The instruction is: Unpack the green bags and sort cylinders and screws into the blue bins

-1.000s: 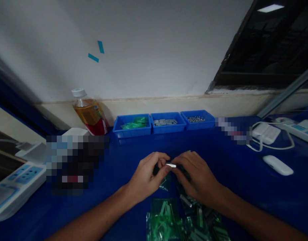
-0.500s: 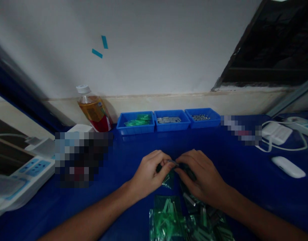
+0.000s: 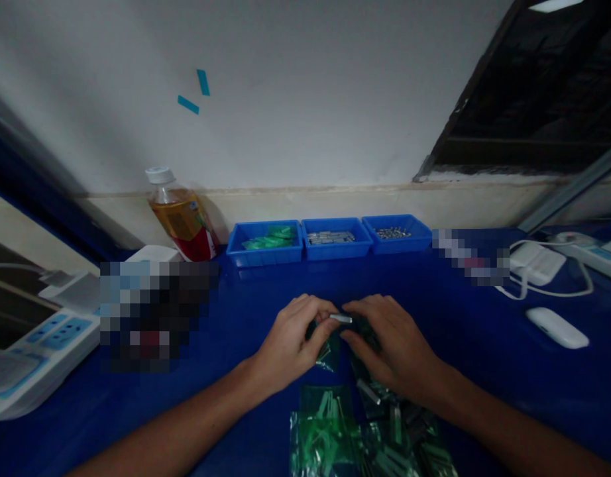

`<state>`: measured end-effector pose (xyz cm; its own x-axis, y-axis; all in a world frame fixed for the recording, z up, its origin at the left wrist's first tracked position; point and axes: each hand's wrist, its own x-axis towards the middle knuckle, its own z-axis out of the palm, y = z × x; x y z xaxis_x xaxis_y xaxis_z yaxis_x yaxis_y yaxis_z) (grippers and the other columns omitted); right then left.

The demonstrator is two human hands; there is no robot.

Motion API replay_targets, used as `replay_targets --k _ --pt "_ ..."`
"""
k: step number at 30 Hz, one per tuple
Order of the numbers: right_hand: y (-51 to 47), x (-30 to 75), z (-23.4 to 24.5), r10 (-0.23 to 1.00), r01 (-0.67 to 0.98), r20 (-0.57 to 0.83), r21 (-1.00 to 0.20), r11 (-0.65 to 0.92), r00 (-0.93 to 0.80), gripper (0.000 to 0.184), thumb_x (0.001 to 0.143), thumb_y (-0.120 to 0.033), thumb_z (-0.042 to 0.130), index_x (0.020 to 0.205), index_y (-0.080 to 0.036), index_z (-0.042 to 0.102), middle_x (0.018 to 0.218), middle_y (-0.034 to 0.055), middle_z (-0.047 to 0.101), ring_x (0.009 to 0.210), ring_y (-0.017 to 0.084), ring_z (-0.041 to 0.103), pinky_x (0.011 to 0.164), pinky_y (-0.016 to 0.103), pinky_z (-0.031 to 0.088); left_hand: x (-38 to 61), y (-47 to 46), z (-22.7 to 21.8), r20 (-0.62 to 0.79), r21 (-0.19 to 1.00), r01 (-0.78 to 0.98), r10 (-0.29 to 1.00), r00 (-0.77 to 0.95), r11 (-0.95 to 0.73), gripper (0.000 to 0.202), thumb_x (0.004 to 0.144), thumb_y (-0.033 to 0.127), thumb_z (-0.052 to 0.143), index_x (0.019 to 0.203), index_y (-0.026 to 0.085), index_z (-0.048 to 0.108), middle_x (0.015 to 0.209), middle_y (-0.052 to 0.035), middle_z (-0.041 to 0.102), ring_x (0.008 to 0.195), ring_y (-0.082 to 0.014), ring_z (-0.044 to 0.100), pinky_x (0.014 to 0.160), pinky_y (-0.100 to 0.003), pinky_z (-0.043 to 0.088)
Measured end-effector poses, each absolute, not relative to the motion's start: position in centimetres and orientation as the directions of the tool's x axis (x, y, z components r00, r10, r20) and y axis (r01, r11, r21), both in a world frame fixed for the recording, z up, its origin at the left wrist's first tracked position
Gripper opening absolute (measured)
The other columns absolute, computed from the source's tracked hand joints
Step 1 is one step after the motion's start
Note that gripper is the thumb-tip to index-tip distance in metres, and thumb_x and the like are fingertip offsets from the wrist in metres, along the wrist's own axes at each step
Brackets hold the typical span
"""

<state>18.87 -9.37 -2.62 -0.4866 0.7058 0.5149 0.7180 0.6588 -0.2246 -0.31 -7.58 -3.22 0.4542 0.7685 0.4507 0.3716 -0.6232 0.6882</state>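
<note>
My left hand (image 3: 291,338) is closed in a pinch on a small silver metal piece (image 3: 341,318), which sticks out to the right from the thumb and forefinger. Facing it, my right hand (image 3: 397,344) has thumb and forefinger parted around the free end, not clearly touching it. Beneath the hands lies a green transparent bag (image 3: 328,354) with thin parts inside, partly covered by the fingers. Closer to me are a pile of green bags (image 3: 325,430) with light strips inside and, beside it, several bags of metal pieces (image 3: 395,444), partly hidden by my right wrist.
Along the wall stand a blue bin of green pieces (image 3: 266,255), a blue bin of metal strips (image 3: 338,250) and a blue bin of small metal parts (image 3: 399,244). A drink bottle (image 3: 181,218) and a power strip (image 3: 47,358) are left; a white case (image 3: 557,327) and charger (image 3: 538,262) are right.
My right thumb and forefinger have parted from the metal piece, which now shows plainly in my left fingers. The whole view has shifted slightly.
</note>
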Motion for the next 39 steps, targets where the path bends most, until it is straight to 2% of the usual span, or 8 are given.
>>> replay_targets --k 8,12,15,18,23,29,35,39 --pt "-8.2 18.8 -0.8 0.647 0.723 0.512 -0.069 0.687 -0.565 0.016 0.091 -0.023 0.046 0.096 -0.015 0.060 0.083 0.0063 0.062 0.075 0.018 0.052 0.068 0.032 0.035 -0.2 -7.1 -3.2 0.349 0.716 0.437 0.822 0.451 -0.544 0.027 0.095 0.028 0.039 0.078 0.017 0.057 0.076 -0.0010 0.062 0.074 -0.0152 0.055 0.072 -0.031 0.036" --pt "-1.8 19.5 1.5 0.706 0.793 0.563 -0.139 0.594 -0.430 0.018 0.090 -0.025 0.048 0.094 -0.015 0.062 0.083 0.0062 0.062 0.080 0.018 0.054 0.073 0.030 0.038 0.0 -7.3 -3.0 0.278 0.658 0.542 0.838 0.470 -0.523 0.014 0.089 0.030 0.051 0.088 0.019 0.060 0.085 -0.0008 0.064 0.085 -0.0188 0.054 0.077 -0.035 0.032" --pt "4.3 19.2 2.4 0.891 0.900 0.253 -0.129 0.417 -0.377 0.021 0.089 -0.027 0.050 0.098 -0.016 0.065 0.086 0.0057 0.066 0.079 0.016 0.057 0.071 0.025 0.038 0.1 -7.5 -2.9 0.265 0.595 0.580 0.817 0.512 -0.556 0.011 0.083 0.028 0.058 0.091 0.020 0.060 0.088 -0.0013 0.064 0.089 -0.0207 0.052 0.079 -0.037 0.029" --pt "8.4 18.3 2.2 0.924 0.921 0.105 -0.095 0.378 -0.368 0.019 0.084 -0.029 0.058 0.093 -0.018 0.070 0.082 0.0047 0.069 0.072 0.015 0.060 0.063 0.022 0.038 0.1 -7.7 -2.9 0.262 0.565 0.587 0.800 0.539 -0.580 0.009 0.083 0.025 0.056 0.090 0.021 0.060 0.088 -0.0018 0.064 0.090 -0.0211 0.051 0.080 -0.038 0.027" --pt "10.4 16.8 1.5 0.932 0.932 0.008 -0.024 0.363 -0.363 0.020 0.081 -0.029 0.061 0.096 -0.021 0.072 0.091 0.0064 0.071 0.083 0.018 0.064 0.070 0.022 0.042 -0.2 -7.5 -3.0 0.243 0.587 0.572 0.799 0.549 -0.572 0.012 0.079 0.021 0.056 0.090 0.021 0.061 0.089 -0.0024 0.063 0.092 -0.0216 0.051 0.081 -0.039 0.026" --pt "10.6 15.4 2.0 0.958 0.953 -0.024 0.092 0.288 -0.287 0.034 0.077 -0.027 0.066 0.104 -0.006 0.068 0.107 0.0237 0.065 0.100 0.031 0.061 0.082 0.033 0.045 -0.8 -7.2 -3.0 0.236 0.605 0.488 0.728 0.644 -0.628 0.043 0.059 0.003 0.052 0.095 0.024 0.063 0.094 -0.0008 0.064 0.096 -0.0225 0.050 0.090 -0.045 0.021" --pt "10.8 14.8 1.9 0.961 0.960 -0.063 0.066 0.272 -0.268 0.029 0.078 -0.033 0.065 0.097 -0.012 0.071 0.101 0.0166 0.069 0.093 0.026 0.064 0.079 0.028 0.047 -0.9 -6.9 -3.6 0.253 0.628 0.482 0.746 0.616 -0.611 0.041 0.068 0.003 0.050 0.102 0.023 0.060 0.101 -0.0033 0.062 0.092 -0.0226 0.052 0.085 -0.043 0.030" --pt "10.8 15.7 1.8 0.974 0.974 -0.020 0.028 0.224 -0.224 0.028 0.084 -0.025 0.054 0.102 -0.010 0.068 0.104 0.0175 0.067 0.098 0.025 0.062 0.082 0.028 0.045 -0.9 -6.9 -3.8 0.306 0.682 0.397 0.733 0.607 -0.614 0.039 0.075 0.002 0.048 0.107 0.023 0.057 0.107 -0.0049 0.056 0.101 -0.0211 0.052 0.088 -0.039 0.038"
